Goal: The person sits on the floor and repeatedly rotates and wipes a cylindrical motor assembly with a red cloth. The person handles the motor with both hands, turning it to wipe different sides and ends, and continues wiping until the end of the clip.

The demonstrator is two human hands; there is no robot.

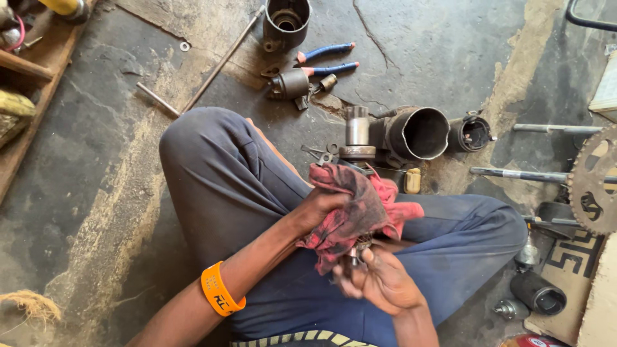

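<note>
The left hand (315, 209) is closed over a red rag (350, 212) wrapped about a small metal part (360, 247), which pokes down from it, pinched by right hand (382, 279) just below.

Cracked, oil-stained concrete floor (96, 160) in daylight. Wooden plank (35, 96) at left edge. Patterned mat (575, 257) at right, beside a sprocket (594, 183).

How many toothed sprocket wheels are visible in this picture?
1. The sprocket is at the right edge, resting over metal rods on the floor, beyond the person's knee. It is partly cut off by the frame; others may be hidden outside the view.
</note>
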